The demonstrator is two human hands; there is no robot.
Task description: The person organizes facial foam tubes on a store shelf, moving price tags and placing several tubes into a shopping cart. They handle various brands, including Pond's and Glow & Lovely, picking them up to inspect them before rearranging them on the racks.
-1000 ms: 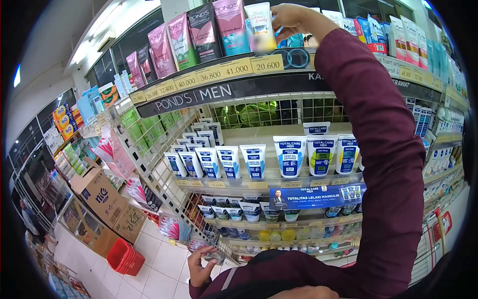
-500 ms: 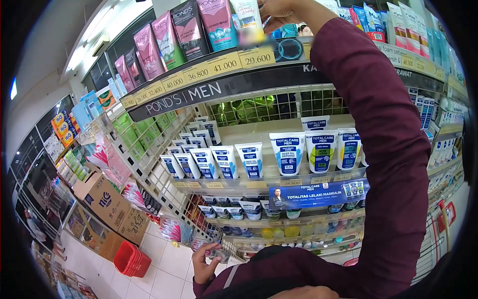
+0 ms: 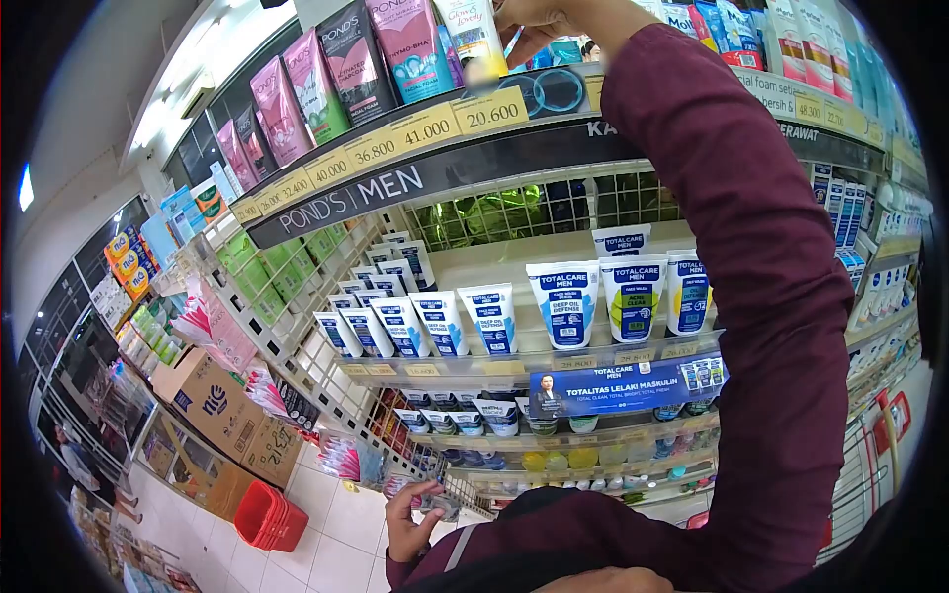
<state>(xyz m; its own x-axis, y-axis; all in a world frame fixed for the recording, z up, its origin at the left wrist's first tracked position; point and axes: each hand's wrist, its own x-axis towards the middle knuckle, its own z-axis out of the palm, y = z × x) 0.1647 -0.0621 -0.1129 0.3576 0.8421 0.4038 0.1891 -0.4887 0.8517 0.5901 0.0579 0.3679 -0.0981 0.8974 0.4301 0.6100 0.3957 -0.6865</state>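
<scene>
At the upper shelf, my right hand (image 3: 547,20) has its fingers closed at the right edge of a white-and-yellow Glow & Lovely tube (image 3: 473,32); its fingertips are partly hidden. The tube stands beside a pink-and-teal Pond's facial foam tube (image 3: 410,54). Down low on the left, my left hand (image 3: 407,526) is curled, thumb facing the fingers. A clear, greyish item (image 3: 442,506) shows by those fingers, too indistinct to name.
Total Care Men tubes (image 3: 562,306) fill the shelf below, above a blue banner (image 3: 623,387). Price tags (image 3: 494,111) line the upper shelf edge. Red baskets (image 3: 269,519) and a cardboard box (image 3: 213,400) stand at left. A trolley (image 3: 895,420) is at right.
The view has shifted slightly, so the upper shelf sits further left. My right hand has moved a little left with it, staying beside the Glow & Lovely tube. My left hand is nearly unchanged.
</scene>
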